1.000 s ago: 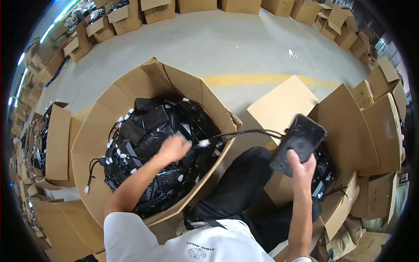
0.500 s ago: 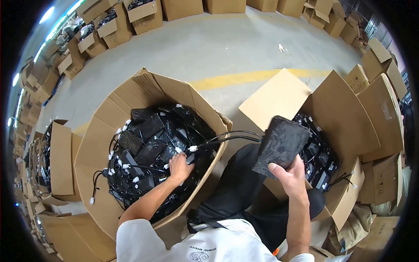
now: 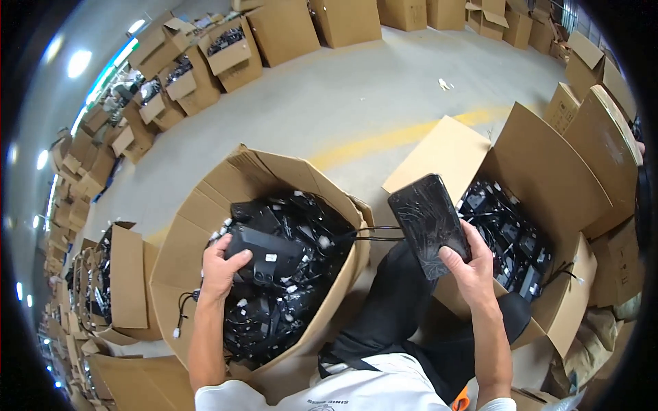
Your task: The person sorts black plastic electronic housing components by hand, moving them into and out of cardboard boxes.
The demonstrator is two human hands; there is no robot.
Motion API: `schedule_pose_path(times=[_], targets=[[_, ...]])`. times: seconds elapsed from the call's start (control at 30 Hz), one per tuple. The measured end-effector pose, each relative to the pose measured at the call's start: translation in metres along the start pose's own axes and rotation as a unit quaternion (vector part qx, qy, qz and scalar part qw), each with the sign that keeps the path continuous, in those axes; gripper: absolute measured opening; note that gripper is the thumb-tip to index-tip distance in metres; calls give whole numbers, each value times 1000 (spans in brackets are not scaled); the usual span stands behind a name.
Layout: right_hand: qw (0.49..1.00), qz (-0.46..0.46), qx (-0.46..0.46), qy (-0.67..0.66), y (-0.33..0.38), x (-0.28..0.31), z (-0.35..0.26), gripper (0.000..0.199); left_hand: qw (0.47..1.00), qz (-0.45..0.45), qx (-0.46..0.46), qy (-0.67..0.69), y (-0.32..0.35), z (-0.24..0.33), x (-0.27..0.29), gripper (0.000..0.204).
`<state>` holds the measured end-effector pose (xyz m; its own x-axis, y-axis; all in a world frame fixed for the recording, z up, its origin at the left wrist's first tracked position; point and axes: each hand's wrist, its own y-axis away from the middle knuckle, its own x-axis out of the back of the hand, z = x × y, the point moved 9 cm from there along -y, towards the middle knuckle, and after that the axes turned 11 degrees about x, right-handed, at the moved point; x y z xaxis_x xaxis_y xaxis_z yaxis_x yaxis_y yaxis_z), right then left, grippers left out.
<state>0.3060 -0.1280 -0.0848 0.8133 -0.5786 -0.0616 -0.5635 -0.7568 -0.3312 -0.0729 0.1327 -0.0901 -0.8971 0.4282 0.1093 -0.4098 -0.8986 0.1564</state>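
Note:
My right hand (image 3: 473,264) grips a flat black rectangular unit (image 3: 426,222) in wrinkled clear film, thumb on top, fingers round its right edge. It is held up between two cartons, and two black cables (image 3: 380,233) run from it to the left carton (image 3: 181,246). Inside that carton, my left hand (image 3: 221,270) closes on the left end of another black rectangular unit (image 3: 267,252) with a small white label. Around it lie several more black units and cables with white connectors (image 3: 291,291). The fingers beneath the labelled unit are partly hidden.
An open carton (image 3: 555,164) at the right holds more black units and cables (image 3: 510,240). Its pale flap (image 3: 439,151) leans toward the left carton. Another filled carton (image 3: 129,277) stands far left. Cartons line the back beyond the grey floor (image 3: 384,89) with a yellow stripe.
My left hand has moved left in the carton and taken hold of the labelled unit. The right hand's unit has turned more upright. The whole view has shifted slightly.

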Motion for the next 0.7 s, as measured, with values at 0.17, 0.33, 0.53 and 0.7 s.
schedule_pose_path(times=[0.17, 0.33, 0.53, 0.7], targets=[[997, -38, 55, -23, -14, -61, -33, 45, 969, -98, -63, 217, 34, 73, -55, 51], [989, -84, 61, -106, 3, -101, -33, 49, 968, -110, -144, 172, 41, 83, -139, 54], [995, -33, 41, -82, 31, -68, -17, 66, 983, -52, -144, 98, 32, 63, -200, 32], [992, 84, 81, -56, 63, -27, -24, 89, 981, -98, -84, 144, 28, 45, -228, 33]])
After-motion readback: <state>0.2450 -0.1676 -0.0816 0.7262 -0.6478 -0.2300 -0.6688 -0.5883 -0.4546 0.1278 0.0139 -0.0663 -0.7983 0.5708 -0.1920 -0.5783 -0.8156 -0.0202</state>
